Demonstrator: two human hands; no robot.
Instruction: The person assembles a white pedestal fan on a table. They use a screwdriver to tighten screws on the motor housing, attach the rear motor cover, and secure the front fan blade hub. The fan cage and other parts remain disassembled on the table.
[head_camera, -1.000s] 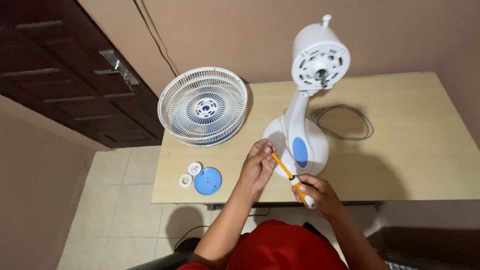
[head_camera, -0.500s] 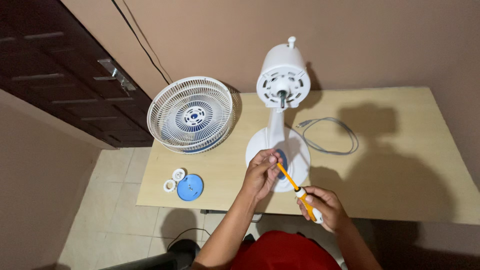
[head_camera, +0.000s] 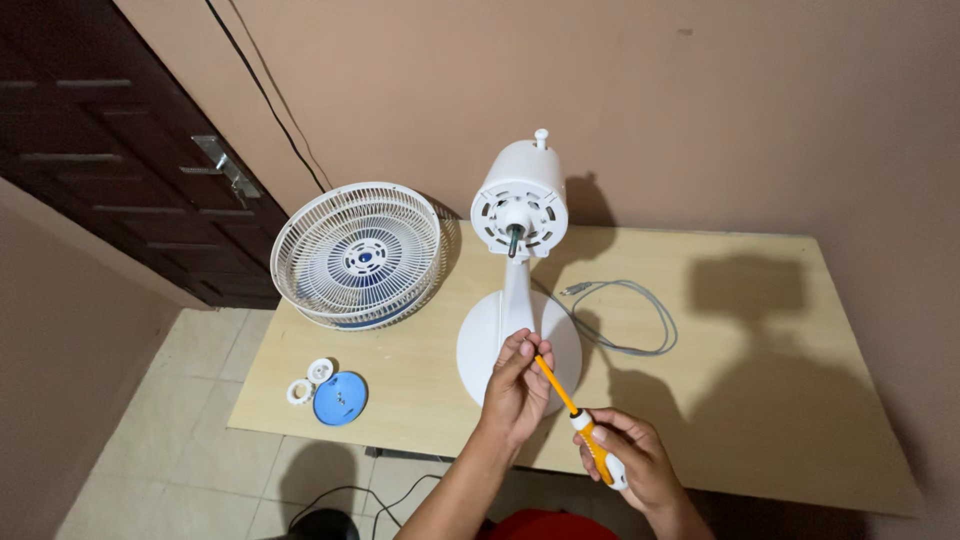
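We hold a screwdriver (head_camera: 580, 420) over the near edge of the bench (head_camera: 780, 400), just in front of the fan body. It has a yellow shaft and a yellow and white handle, and it slants up and to the left. Our right hand (head_camera: 635, 460) is wrapped around the handle, fingers clamped on it. Our left hand (head_camera: 515, 385) meets the tip, its fingers (head_camera: 530, 348) pinched together there; whether they grip anything small, we cannot tell.

The bench is pale wood, set against a plain tan wall, with beige floor tiles below and a dark wooden cabinet (head_camera: 110, 150) to the left. A black cable (head_camera: 270, 105) runs down the wall.

The white fan body (head_camera: 515, 260) stands upright on its round base, directly behind our left hand, its motor housing facing us with the bare shaft showing. To its left the white grille (head_camera: 358, 255) lies with the blue blades inside, overhanging the bench corner. A grey power cord (head_camera: 630, 315) loops on the bench to the right of the base. Near the front left corner lie a blue round cap (head_camera: 340, 398) and, just beside it, two small white rings (head_camera: 310, 380).
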